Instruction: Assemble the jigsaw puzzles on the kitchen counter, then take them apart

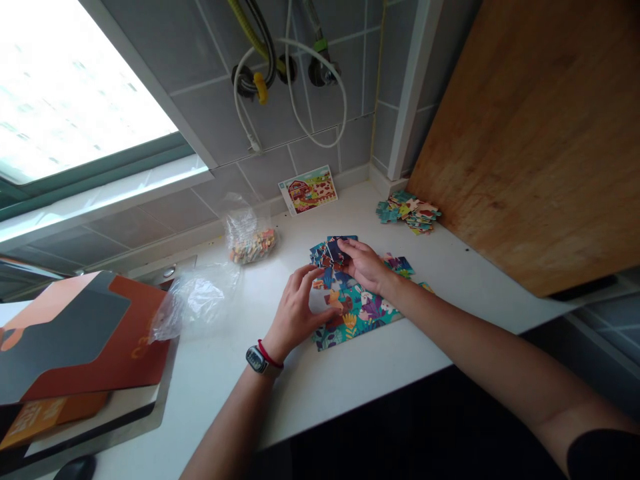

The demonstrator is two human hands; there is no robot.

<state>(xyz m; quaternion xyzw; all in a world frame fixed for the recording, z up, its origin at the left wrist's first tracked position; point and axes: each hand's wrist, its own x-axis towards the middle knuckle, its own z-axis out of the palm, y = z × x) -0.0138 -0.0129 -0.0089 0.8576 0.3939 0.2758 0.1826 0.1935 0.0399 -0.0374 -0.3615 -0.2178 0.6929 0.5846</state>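
Note:
A partly joined jigsaw puzzle (pixel 373 310) with a rabbit, other animals and plants lies on the white counter. My right hand (pixel 367 267) reaches over its upper part, thumb and fingers closed on a dark blue puzzle piece (pixel 339 249). Several loose puzzle pieces (pixel 319 256) are bunched just left of those fingertips. At the puzzle's left side is my left hand (pixel 295 310), its thumb and fingers spread apart with nothing visible between them. The thumb tip is over or touching the puzzle's left edge; I cannot tell which. A watch and a red band circle that wrist.
A picture card (pixel 310 191) leans on the tiled wall. A heap of puzzle pieces (pixel 409 212) lies by the wooden board (pixel 540 147). Leftward are a clear bag of pieces (pixel 253 245), a crumpled plastic bag (pixel 200 297) and a red-grey box (pixel 85 340). Cables hang above.

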